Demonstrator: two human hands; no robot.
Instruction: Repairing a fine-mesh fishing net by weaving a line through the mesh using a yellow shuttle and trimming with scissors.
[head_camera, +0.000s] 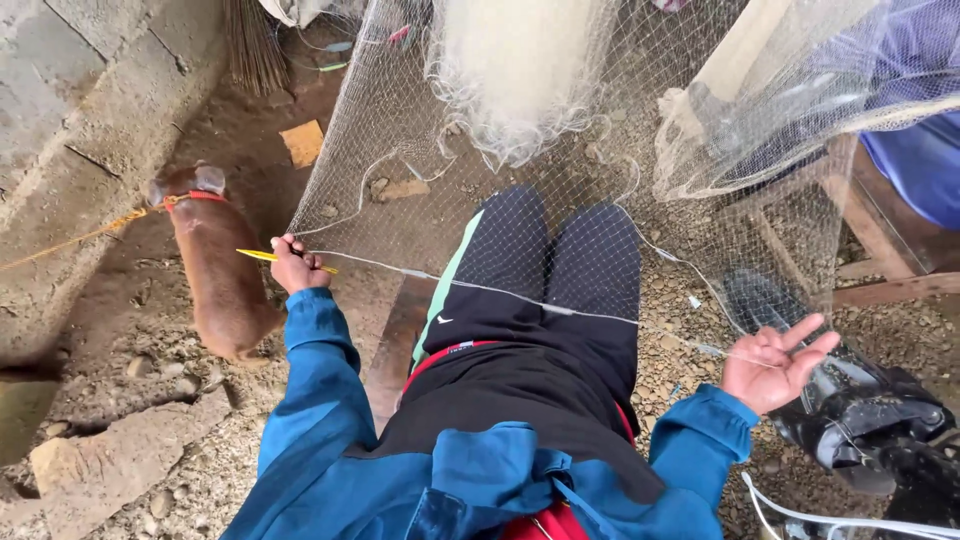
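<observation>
While gravel floor (180, 470) meets block wall (90, 90), left hand (296, 266) fists yellow needle (262, 256); right hand (778, 362) open under net cord (560, 310).

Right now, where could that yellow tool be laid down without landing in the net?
Bare gravel lies beside the left sleeve, between the brown dog and the flat stone. Ahead, the fishing net drapes the knees. Right, black bags crowd the right hand.

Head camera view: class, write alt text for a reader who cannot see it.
A seated person in a blue jacket stretches a fishing net over their knees, left hand gripping a yellow netting needle, right hand open under the edge cord. A brown dog stands left.
</observation>
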